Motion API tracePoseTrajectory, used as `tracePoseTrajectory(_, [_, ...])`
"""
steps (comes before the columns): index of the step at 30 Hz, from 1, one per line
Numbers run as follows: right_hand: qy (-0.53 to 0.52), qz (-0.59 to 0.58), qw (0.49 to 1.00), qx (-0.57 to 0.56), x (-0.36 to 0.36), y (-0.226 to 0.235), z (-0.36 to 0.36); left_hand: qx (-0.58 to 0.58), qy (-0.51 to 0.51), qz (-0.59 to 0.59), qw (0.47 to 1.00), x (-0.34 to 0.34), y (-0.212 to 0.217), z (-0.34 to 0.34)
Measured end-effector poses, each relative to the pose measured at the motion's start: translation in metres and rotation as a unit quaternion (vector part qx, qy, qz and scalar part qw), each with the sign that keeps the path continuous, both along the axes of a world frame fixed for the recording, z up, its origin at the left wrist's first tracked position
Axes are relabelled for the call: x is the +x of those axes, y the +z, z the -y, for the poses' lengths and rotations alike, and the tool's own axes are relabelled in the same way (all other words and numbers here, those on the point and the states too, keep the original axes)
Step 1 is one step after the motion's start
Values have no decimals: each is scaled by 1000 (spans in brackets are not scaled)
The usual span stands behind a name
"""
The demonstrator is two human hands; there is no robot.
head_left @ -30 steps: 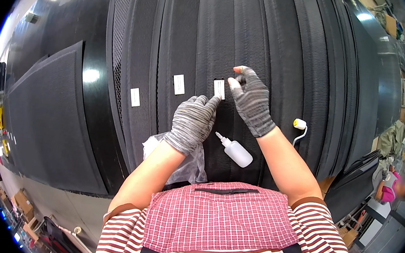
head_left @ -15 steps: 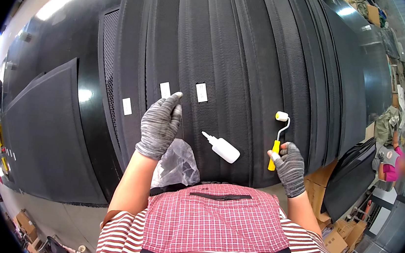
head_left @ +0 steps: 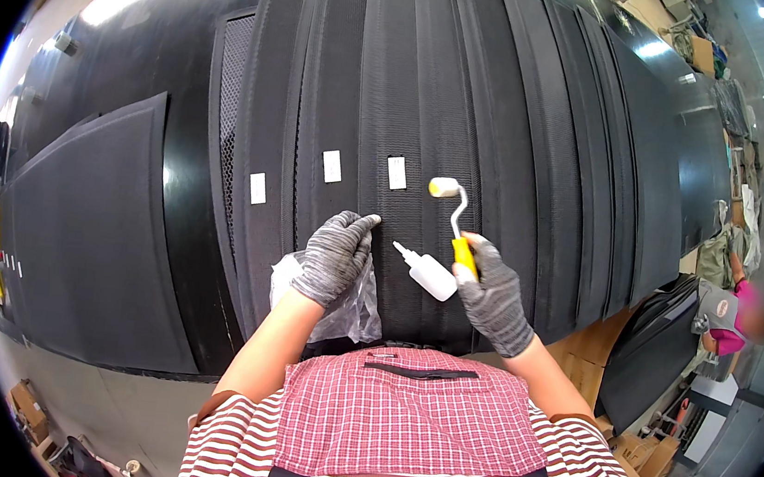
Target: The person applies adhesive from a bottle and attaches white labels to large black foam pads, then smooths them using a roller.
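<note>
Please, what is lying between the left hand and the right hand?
A white bottle lies between the left hand and the right hand, on the black material; the head view shows this.

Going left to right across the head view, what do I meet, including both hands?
Separate black panel → leftmost white label → gloved left hand → yellow-handled roller → gloved right hand gripping it → co-worker in pink top.
</note>
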State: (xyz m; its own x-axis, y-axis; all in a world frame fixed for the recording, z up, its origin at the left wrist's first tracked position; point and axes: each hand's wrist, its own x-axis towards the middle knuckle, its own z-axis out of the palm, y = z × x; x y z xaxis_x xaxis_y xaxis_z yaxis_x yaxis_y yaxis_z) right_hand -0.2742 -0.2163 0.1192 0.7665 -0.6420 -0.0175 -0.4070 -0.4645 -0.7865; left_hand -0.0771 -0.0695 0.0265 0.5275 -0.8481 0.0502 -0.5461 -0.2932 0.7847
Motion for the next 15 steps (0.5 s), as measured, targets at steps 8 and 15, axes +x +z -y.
tracePoseTrajectory(8, [117,-150,979,-68,59,-18,4,-16,6,15,1000,1,2,-2])
tracePoseTrajectory(15, [97,-106,977,-158,102,-26,32,-49,12,49,998,1,-1,0])
